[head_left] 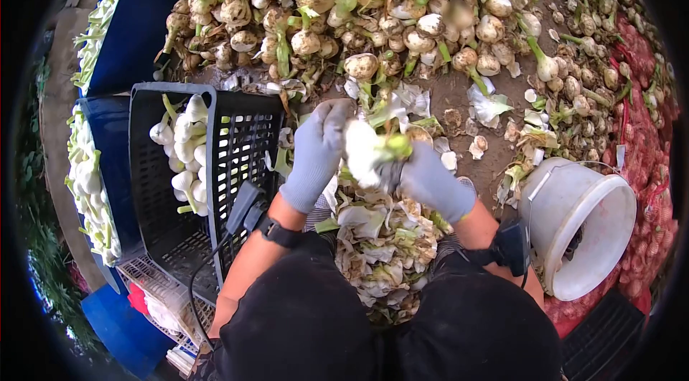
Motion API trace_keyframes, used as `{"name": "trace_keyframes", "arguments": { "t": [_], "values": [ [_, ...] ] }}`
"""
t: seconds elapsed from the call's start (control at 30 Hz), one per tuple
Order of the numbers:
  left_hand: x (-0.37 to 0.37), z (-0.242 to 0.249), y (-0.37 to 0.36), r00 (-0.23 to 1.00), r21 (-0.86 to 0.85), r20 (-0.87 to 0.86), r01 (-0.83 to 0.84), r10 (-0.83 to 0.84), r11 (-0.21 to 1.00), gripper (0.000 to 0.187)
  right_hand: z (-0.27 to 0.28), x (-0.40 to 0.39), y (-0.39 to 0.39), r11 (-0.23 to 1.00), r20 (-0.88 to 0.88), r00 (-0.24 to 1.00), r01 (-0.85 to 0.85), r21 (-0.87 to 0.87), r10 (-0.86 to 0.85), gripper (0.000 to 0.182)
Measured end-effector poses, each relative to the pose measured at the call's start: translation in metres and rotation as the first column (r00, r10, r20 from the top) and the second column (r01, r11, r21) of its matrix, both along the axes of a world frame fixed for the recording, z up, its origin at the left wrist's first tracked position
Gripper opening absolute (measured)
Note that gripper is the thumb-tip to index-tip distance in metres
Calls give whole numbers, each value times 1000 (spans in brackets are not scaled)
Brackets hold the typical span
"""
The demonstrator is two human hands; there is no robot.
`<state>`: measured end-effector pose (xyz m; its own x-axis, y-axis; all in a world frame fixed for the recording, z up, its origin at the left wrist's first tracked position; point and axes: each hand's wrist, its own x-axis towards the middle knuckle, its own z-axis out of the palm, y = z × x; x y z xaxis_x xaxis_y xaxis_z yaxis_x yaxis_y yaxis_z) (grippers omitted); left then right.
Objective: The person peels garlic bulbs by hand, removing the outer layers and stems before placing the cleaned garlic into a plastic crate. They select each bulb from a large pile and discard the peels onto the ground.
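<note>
Between my two gloved hands is a white garlic bulb point(362, 153) with a short green stem, blurred by motion. My right hand point(434, 180), in a grey glove, is closed around the stem side. My left hand point(314, 155), gloved too, has its fingers curled against the bulb's left side. Below the hands, a heap of peeled-off garlic skins point(384, 245) lies between my legs. A black plastic crate point(247, 119) stands tilted at my left, with several clean white bulbs point(185, 140) in it.
A large pile of soil-stained garlic point(316, 1) spreads ahead. At right lie a tipped white bucket point(560, 201), more garlic point(585, 87) and red mesh sacks point(642, 230). Blue containers point(108, 144) filled with cleaned garlic line the far left. Loose skins point(488, 105) litter the ground.
</note>
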<state>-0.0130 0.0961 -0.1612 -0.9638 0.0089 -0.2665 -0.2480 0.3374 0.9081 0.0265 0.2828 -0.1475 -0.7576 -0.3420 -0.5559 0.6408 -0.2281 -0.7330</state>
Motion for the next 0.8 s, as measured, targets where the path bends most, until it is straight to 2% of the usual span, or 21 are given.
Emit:
{"name": "trace_keyframes", "arguments": {
  "t": [0.03,0.1,0.13,0.2,0.23,0.27,0.3,0.33,0.37,0.4,0.43,0.47,0.5,0.53,0.57,0.6,0.63,0.7,0.73,0.77,0.8],
  "values": [
    [-2,2,8,990,103,125,-83,70,991,24,-2,-2,1,1000,-4,1000,-8,1,8,17],
    [-2,12,13,986,-27,-159,38,-41,999,22,-6,-3,9,993,-84,992,-90,73,96,24],
    [-1,20,16,937,-85,-298,163,-181,983,25,-6,-7,12,993,-81,996,-36,114,45,24],
    [1,18,19,889,-54,-308,339,-339,939,32,-5,-4,13,986,-118,988,-77,150,95,21],
    [4,21,17,906,15,-237,363,-350,931,33,-3,-2,11,976,-159,975,-125,177,154,17],
    [6,24,16,918,82,-165,376,-360,923,35,9,3,8,989,-125,983,-123,82,132,18],
    [6,31,18,948,249,37,297,-316,922,32,10,0,12,990,-129,983,-118,82,128,18],
    [6,35,20,925,394,245,180,-292,901,29,9,-4,20,914,-217,930,-212,346,298,21],
    [6,31,20,926,397,240,182,-293,900,29,10,-9,26,763,-250,842,-257,593,478,23],
    [6,24,18,941,488,257,69,-219,870,30,14,-14,26,614,-181,838,-212,760,514,24],
    [9,20,16,945,568,292,-47,-148,822,32,10,-15,28,615,-175,840,-217,758,513,24],
    [13,21,16,937,696,300,-87,-178,712,29,2,-16,30,480,-212,826,-79,874,523,22],
    [13,25,14,937,693,303,-89,-177,716,29,-4,-19,32,327,-248,805,71,942,540,20],
    [11,32,13,905,728,367,-135,-216,672,25,-9,-24,36,330,-250,806,72,941,537,20],
    [9,35,13,868,760,423,-183,-260,624,24,-13,-31,42,271,-220,862,101,957,457,23],
    [11,33,7,900,822,316,-101,-301,560,25,-16,-34,51,206,-193,909,122,971,369,27],
    [11,35,4,906,807,252,-2,-340,591,30,-18,-32,63,204,-196,909,127,971,368,27],
    [5,43,6,946,839,164,15,-280,544,37,-16,-26,71,270,46,834,-230,935,550,30],
    [6,32,2,961,806,200,-52,-189,589,41,-5,-19,65,242,135,723,-392,887,677,39],
    [8,21,-1,968,768,231,-121,-96,629,46,14,-17,55,242,133,720,-392,887,681,39],
    [7,17,-5,941,796,311,-183,-130,577,46,32,-13,45,105,106,703,-249,963,704,42]
  ]
}}
